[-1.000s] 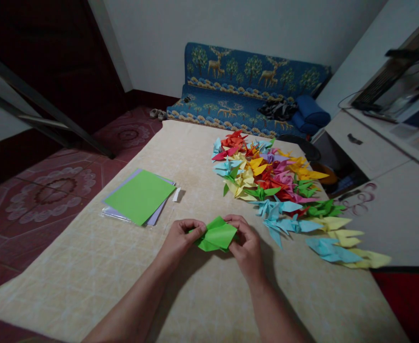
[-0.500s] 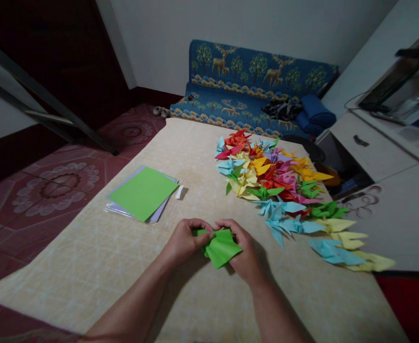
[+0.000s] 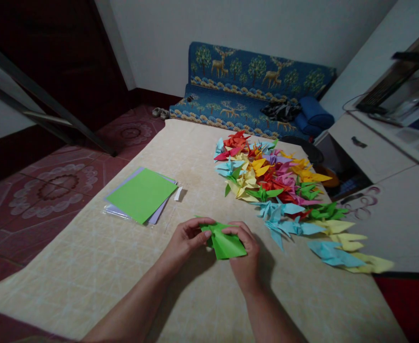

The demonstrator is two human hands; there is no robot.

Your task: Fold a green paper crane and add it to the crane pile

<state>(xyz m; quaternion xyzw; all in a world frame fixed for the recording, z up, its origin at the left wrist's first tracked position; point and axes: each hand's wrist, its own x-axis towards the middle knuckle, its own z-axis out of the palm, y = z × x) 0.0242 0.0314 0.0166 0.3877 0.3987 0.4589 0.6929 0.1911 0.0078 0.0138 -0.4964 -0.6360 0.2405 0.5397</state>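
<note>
A creased sheet of green origami paper (image 3: 228, 244) is held between both hands just over the table's near half. My left hand (image 3: 191, 238) pinches its left side, thumb on top and fingers behind. Round the right side is my right hand (image 3: 245, 247), its fingers curled over the upper edge and the thumb mostly hidden. To the left lies a stack of square paper (image 3: 141, 195), green on top with lilac beneath. Many folded paper cranes (image 3: 266, 181) in red, yellow, blue, pink, orange and green spread over the right side.
The table has a cream patterned cloth (image 3: 98, 267). A small white scrap (image 3: 178, 193) lies beside the paper stack. Beyond the table is a blue sofa (image 3: 227, 102) with deer on its cover. A white cabinet (image 3: 391, 200) stands on the right, a metal ladder-like frame (image 3: 48, 116) on the left.
The green paper has turned and lies flatter, its pleats more spread. My right fingers have moved onto its upper face. The left hand keeps its pinch.
</note>
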